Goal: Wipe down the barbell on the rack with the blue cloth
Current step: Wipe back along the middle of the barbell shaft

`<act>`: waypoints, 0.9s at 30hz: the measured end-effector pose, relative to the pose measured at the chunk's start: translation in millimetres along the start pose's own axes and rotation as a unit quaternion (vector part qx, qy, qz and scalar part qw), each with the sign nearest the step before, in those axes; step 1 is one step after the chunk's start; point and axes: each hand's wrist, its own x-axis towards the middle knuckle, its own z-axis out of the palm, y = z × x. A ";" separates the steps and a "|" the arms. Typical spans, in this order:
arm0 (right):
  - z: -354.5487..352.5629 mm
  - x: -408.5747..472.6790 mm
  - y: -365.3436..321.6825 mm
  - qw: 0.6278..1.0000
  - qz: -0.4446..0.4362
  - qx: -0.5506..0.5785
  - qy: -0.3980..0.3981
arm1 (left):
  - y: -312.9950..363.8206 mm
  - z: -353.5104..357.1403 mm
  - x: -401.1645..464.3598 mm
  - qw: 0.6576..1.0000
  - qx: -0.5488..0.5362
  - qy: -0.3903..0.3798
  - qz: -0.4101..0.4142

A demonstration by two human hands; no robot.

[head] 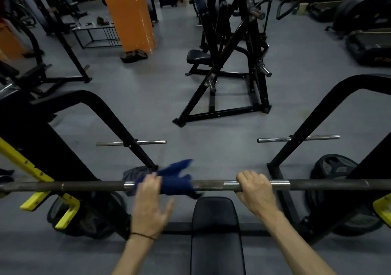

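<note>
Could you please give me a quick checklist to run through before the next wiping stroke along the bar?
1. Blue cloth draped over the barbell: ok.
2. Left hand gripping the cloth: cannot tell; its fingers look fairly straight and blurred.
3. Right hand steadying the barbell: ok, fingers curled over it.
4. Barbell seated on the rack: cannot tell, the supports are out of view.
5. Stretch between the hands free of obstacles: ok.

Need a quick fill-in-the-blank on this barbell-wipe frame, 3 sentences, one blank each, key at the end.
1. The left hand presses a cloth of ____ colour against the barbell.
2. The right hand grips the ____ directly, with no cloth under it.
3. Below the bar, between the two forearms, sits a black padded ____.

Missing words: blue; barbell; bench
</note>
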 end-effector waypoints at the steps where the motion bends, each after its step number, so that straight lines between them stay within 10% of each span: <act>1: 0.9 0.3 -3.4 1.000 -0.002 0.001 0.000 | -8.9 -2.5 -0.3 0.999 0.009 0.004 -0.036; 4: 0.5 2.4 -7.8 1.000 -0.024 -0.015 -0.010 | 41.7 16.6 14.3 0.994 -0.004 0.013 -0.113; 11: -0.7 9.6 5.0 0.997 -0.073 -0.021 0.029 | 177.8 50.9 21.2 0.991 -0.086 -0.016 0.098; 18: -36.8 41.0 -0.6 0.955 -0.028 -0.029 -0.295 | 6.6 4.9 -0.9 1.000 0.011 0.017 0.000; 22: -38.9 72.4 4.7 0.822 0.081 0.154 -0.542 | 11.5 8.2 0.4 0.997 0.009 0.002 -0.079; 24: -35.1 77.3 4.9 0.787 0.107 0.174 -0.583 | 45.5 19.4 8.6 0.996 0.001 -0.004 -0.091; 27: -33.0 73.0 3.4 0.835 0.086 0.148 -0.524 | 122.4 42.9 16.7 0.999 -0.042 -0.011 0.014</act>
